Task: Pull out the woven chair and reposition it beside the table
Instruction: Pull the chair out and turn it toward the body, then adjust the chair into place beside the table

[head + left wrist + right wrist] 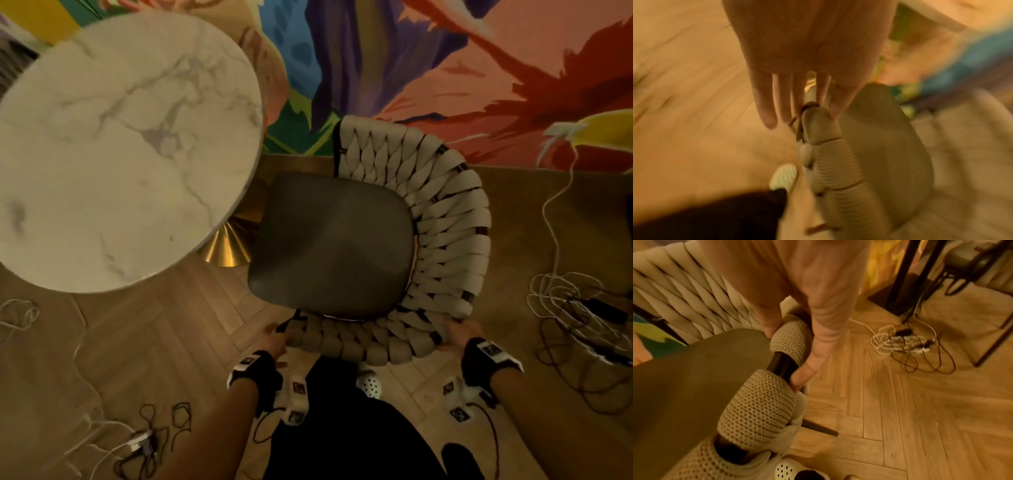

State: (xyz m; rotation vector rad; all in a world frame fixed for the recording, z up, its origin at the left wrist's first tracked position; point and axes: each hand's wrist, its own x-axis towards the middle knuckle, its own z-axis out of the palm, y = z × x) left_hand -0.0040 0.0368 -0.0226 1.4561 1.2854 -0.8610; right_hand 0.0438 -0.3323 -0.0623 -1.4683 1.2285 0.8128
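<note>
The woven chair (445, 240) has a beige braided back and a dark grey seat cushion (335, 240). It stands on the wood floor just right of the round marble table (120, 137), with its open front facing the table. My left hand (274, 337) is at the near-left end of the woven rim (830, 162). In the blurred left wrist view my left hand (797, 104) touches that end with straight fingers. My right hand (452, 334) grips the near-right part of the rim. In the right wrist view my right hand (787, 353) has its thumb inside the woven rim (756, 405) and its fingers curled under the black frame.
The table's gold cone base (226, 250) sits close to the seat's left edge. A painted mural wall (445, 68) stands behind the chair. Cable tangles lie on the floor at right (575, 308) and lower left (144, 442). A black stand base (898, 301) is beyond my right hand. My white clog (370, 383) is under the rim.
</note>
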